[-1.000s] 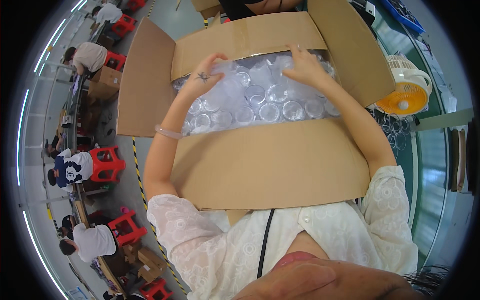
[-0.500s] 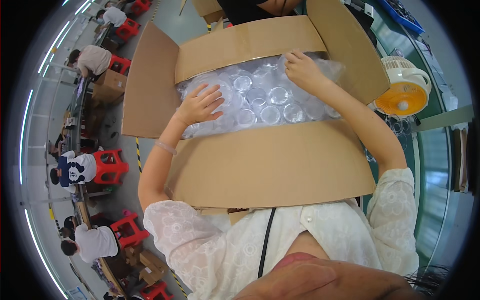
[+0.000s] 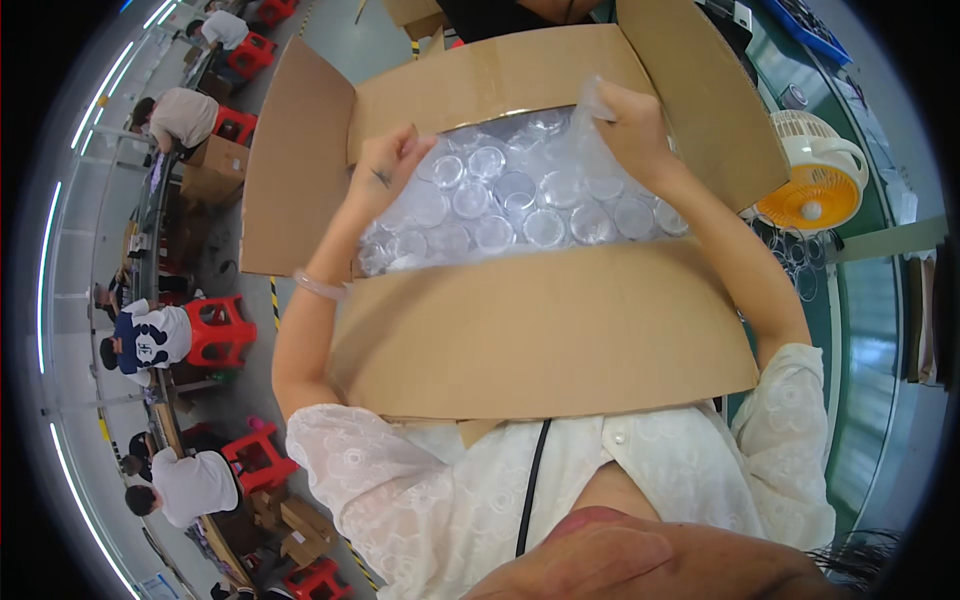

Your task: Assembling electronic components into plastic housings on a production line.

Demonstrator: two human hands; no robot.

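Observation:
A large open cardboard box (image 3: 540,340) stands in front of me with its flaps spread. Inside lie several clear round plastic containers (image 3: 545,227), seen by their circular ends, in a clear plastic bag (image 3: 585,140). My right hand (image 3: 640,135) is closed on a gathered edge of that bag, lifted by the far right of the box. Over the left part of the box, my left hand (image 3: 388,172) is raised with its fingers curled closed; whatever it may grip is hidden. A pale bangle circles my left wrist.
To the right, a white and orange fan (image 3: 812,185) stands on a green worktop beside clear looped strands (image 3: 800,262). A blue tray (image 3: 800,28) sits far right. At left, people work along a bench with red stools (image 3: 218,332).
My left hand has gone from spread fingers to a closed hand and moved slightly away from me. My right hand has moved right, drawing up the bag's edge; more container ends show.

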